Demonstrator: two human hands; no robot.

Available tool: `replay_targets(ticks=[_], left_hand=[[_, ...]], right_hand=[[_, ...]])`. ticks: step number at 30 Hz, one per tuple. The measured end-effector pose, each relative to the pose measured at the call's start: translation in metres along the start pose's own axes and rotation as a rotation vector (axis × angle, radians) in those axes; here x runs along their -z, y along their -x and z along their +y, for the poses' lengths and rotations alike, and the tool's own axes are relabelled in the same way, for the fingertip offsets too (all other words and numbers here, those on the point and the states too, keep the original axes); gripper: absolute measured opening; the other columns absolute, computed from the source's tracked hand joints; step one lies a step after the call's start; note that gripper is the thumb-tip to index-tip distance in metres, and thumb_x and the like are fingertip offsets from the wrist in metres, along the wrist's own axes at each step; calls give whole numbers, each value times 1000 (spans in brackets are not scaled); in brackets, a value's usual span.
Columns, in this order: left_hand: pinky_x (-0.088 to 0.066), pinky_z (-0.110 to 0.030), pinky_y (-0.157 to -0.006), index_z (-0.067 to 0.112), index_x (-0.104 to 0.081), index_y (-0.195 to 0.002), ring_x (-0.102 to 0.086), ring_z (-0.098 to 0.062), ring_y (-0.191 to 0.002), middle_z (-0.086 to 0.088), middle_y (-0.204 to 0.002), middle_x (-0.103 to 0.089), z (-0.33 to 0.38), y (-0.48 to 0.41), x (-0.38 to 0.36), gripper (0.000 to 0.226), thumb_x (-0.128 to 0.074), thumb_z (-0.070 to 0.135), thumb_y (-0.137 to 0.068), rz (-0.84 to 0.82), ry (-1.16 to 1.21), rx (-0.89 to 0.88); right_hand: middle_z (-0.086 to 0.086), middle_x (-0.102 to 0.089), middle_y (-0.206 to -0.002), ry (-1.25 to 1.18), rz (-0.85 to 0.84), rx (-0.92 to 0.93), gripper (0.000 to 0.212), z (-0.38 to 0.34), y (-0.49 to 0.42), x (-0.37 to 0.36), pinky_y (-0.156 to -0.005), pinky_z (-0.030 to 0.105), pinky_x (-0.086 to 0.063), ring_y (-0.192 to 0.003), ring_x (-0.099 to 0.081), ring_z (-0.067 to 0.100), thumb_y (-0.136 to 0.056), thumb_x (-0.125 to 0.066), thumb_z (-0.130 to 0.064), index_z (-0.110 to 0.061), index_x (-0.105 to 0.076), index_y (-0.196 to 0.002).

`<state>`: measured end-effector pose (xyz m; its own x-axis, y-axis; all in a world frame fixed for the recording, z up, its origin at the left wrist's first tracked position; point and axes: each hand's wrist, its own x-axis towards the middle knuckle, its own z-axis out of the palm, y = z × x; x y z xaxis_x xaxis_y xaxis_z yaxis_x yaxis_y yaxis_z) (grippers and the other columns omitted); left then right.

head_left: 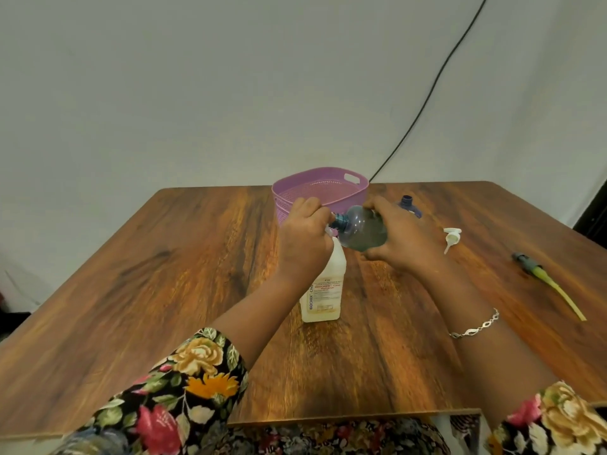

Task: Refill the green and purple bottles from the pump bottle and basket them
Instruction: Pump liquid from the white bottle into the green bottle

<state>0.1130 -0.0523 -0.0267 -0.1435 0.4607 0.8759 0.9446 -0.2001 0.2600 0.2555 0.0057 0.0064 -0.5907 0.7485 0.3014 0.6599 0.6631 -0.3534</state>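
Observation:
A white pump bottle (323, 290) with a printed label stands upright mid-table. My left hand (303, 234) sits on top of it, fingers curled round the pump head, which is mostly hidden. My right hand (400, 238) grips the clear green bottle (361, 233), held on its side above the table with its open neck pointing left at the pump's nozzle. The purple bottle (409, 205) stands uncapped just behind my right hand, largely hidden by it. The purple basket (282, 208) stands behind both hands with nothing visible inside.
On the wooden table (164, 274), a white pump cap (451, 237) lies right of my right hand. A green cap with a long yellow tube (528, 266) lies further right. A black cable (427, 103) runs down the wall behind the basket.

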Motion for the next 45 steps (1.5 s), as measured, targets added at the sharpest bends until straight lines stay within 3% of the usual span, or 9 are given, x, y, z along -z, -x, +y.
replay_targets(ticks=[7,11,16,21,24,29,35,39,45], left_hand=[[-49,-34,-53,-7,-71,-77,-59,-29,-66,-14,-70,-64,5,-12,11,24,-49,-10,-68,-18,37,72],[-46,-23,-52,-5,-71,-77,-59,-24,-65,-11,-71,-63,2,2,6,24,-47,-2,-74,12,-6,36],[-51,-29,-48,-6,-70,-75,-59,-26,-62,-13,-69,-63,1,7,1,16,-57,-11,-68,-1,-3,50],[-39,-23,-49,-5,-68,-66,-57,-27,-58,-12,-64,-61,1,-16,6,19,-49,-6,-68,-9,6,61],[-42,-24,-48,-5,-67,-65,-56,-25,-57,-12,-63,-60,0,-11,2,30,-39,4,-74,49,18,72],[-46,-30,-45,-4,-66,-68,-55,-25,-58,-11,-65,-58,-2,8,-6,25,-42,0,-73,55,1,36],[-37,-22,-51,-4,-67,-66,-55,-24,-58,-11,-63,-59,-1,-12,-1,14,-54,-9,-68,39,6,98],[-37,-18,-52,-4,-68,-70,-53,-21,-61,-11,-66,-59,-3,0,-5,24,-45,0,-76,92,14,90],[-48,-36,-46,-4,-67,-72,-55,-25,-61,-11,-68,-58,-2,6,-7,24,-44,-3,-75,63,17,64]], right_hand=[[0,-54,-123,43,29,22,70,-2,-1,13,-85,35,-40,-108,-50,22,-67,-79,-24,-23,-42,-127],[0,-53,-123,89,10,18,67,-5,-1,10,-81,33,-39,-107,-50,21,-68,-78,-23,-23,-42,-125],[-1,-52,-127,91,-17,7,68,-4,0,5,-84,33,-38,-109,-50,21,-70,-77,-24,-24,-40,-127],[1,-53,-124,83,4,3,69,-9,-2,15,-87,38,-41,-109,-48,22,-68,-77,-23,-22,-41,-127],[1,-53,-123,92,-8,6,68,-9,-2,14,-84,36,-41,-107,-48,22,-68,-77,-22,-22,-42,-126],[0,-55,-119,76,-37,-8,63,-6,1,6,-77,28,-32,-94,-46,17,-70,-75,-21,-23,-43,-124],[0,-53,-124,40,-36,-1,70,-8,0,19,-79,29,-35,-107,-49,20,-68,-77,-22,-22,-41,-128],[-1,-53,-126,71,-48,1,71,-9,-2,18,-80,31,-37,-108,-49,20,-68,-78,-22,-23,-41,-128],[0,-54,-124,-6,-60,-36,69,-8,1,11,-91,39,-43,-107,-51,21,-66,-79,-20,-23,-43,-125]])
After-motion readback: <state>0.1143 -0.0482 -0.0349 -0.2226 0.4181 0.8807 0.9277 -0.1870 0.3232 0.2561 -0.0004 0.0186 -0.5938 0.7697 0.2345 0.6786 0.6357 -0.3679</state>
